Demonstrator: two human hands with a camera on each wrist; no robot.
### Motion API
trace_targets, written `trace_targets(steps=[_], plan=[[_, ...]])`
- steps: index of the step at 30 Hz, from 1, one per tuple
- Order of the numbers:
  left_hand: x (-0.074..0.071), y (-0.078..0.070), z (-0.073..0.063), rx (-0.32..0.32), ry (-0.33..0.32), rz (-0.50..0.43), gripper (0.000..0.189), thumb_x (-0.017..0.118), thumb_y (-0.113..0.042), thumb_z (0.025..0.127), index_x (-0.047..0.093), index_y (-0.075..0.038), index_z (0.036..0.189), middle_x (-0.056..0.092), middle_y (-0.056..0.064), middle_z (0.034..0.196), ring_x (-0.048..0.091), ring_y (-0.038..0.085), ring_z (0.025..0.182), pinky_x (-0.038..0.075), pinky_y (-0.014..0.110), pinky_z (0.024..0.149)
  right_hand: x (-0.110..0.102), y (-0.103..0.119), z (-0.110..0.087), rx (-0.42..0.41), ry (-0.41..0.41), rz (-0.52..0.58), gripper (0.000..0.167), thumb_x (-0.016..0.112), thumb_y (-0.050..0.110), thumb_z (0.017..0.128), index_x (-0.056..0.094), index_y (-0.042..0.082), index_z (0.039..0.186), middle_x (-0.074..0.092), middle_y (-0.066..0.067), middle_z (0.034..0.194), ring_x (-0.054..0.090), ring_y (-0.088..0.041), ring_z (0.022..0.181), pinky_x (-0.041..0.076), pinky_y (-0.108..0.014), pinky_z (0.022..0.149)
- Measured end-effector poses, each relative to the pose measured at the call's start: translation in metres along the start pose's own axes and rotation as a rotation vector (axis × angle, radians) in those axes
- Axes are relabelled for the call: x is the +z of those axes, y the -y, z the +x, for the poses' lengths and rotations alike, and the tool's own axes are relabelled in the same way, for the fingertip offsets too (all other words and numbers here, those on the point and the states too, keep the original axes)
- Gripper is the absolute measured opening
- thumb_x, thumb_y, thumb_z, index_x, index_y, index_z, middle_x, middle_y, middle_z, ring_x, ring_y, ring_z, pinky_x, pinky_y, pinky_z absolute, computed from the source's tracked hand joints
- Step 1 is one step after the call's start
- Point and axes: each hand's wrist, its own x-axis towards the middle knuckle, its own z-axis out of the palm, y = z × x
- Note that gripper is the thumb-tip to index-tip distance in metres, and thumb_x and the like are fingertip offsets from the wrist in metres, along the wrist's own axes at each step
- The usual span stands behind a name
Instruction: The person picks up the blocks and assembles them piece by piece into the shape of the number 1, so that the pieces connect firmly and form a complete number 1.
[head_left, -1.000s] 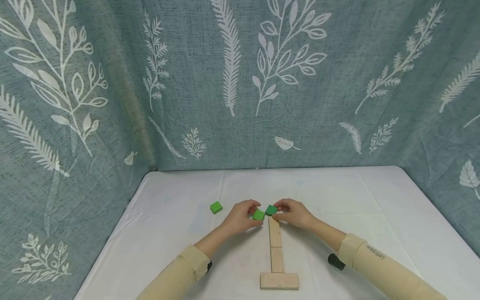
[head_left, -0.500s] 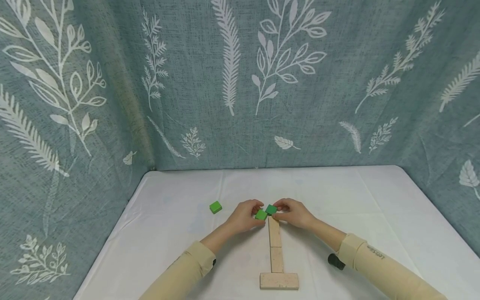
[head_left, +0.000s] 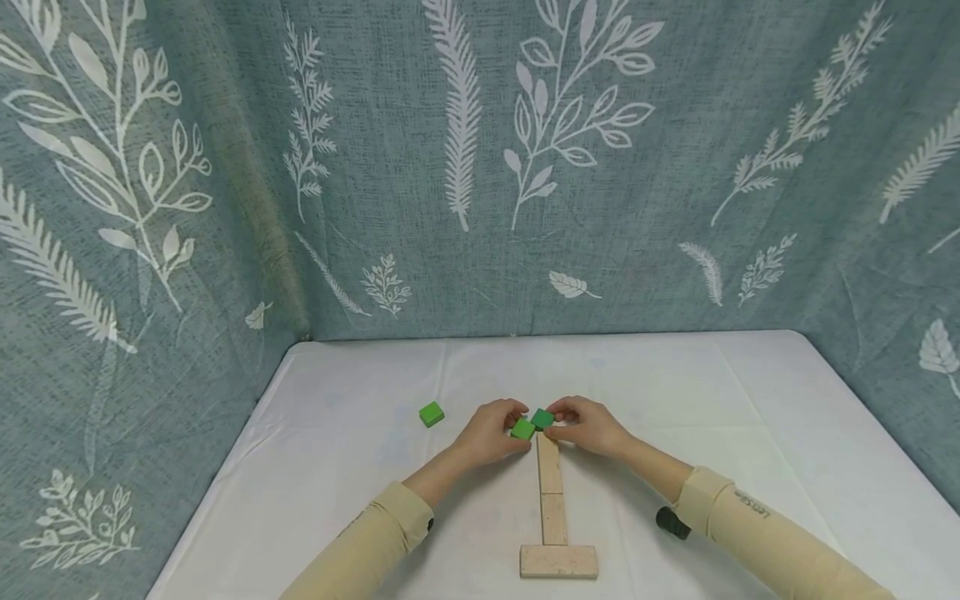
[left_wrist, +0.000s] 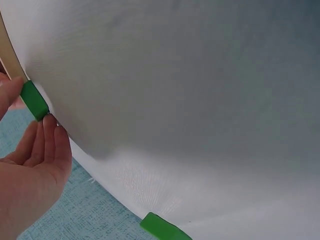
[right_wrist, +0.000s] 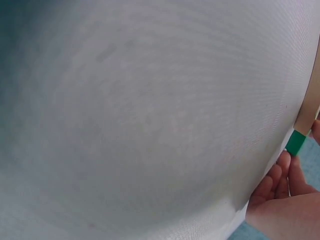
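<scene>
Over the white table, my left hand [head_left: 489, 433] pinches a light green block [head_left: 522, 429] between thumb and fingers. My right hand [head_left: 592, 427] pinches a darker green block [head_left: 542, 418] just beside it, their corners meeting or nearly so. Both blocks lie at the far end of a line of two plain wooden blocks, the farther one [head_left: 549, 465] and the nearer one [head_left: 554, 520]. Fingertips press the green block [left_wrist: 35, 101] in the left wrist view. In the right wrist view, fingers touch the dark green block [right_wrist: 295, 143] at the end of the wooden strip.
Another light green block [head_left: 431, 414] lies by itself to the left. A wider wooden block [head_left: 558, 562] sits crosswise at the near end of the line. Patterned blue-grey curtain [head_left: 480, 250] surrounds the table [head_left: 675, 383]. A small black object [head_left: 672, 522] shows by the right sleeve.
My left hand has slid slightly right with its light green block, bringing it up to the darker one. My right hand and its block have barely moved.
</scene>
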Motion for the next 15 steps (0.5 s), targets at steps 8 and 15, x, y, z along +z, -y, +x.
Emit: trace_targets(steps=[8, 15], plan=[[0.0005, 0.0002, -0.0009, -0.006, -0.005, 0.000, 0.044, 0.077, -0.008, 0.081, 0.061, 0.003, 0.121, 0.064, 0.009, 0.102, 0.059, 0.022, 0.093, 0.049, 0.034, 0.081, 0.0005, -0.0006, 0.0002, 0.005, 0.000, -0.001, 0.035, 0.073, 0.024, 0.088, 0.066, 0.002, 0.115, 0.061, -0.003, 0.100, 0.058, -0.019, 0.095, 0.049, -0.037, 0.080], [0.0014, 0.0014, -0.0012, 0.000, -0.010, 0.009, 0.043, 0.077, -0.008, 0.081, 0.062, 0.003, 0.120, 0.063, 0.008, 0.099, 0.058, 0.021, 0.091, 0.048, 0.032, 0.079, 0.0006, -0.0007, -0.0006, -0.009, 0.003, 0.006, 0.034, 0.072, 0.022, 0.088, 0.066, 0.002, 0.114, 0.061, -0.004, 0.099, 0.057, -0.019, 0.094, 0.049, -0.036, 0.079]])
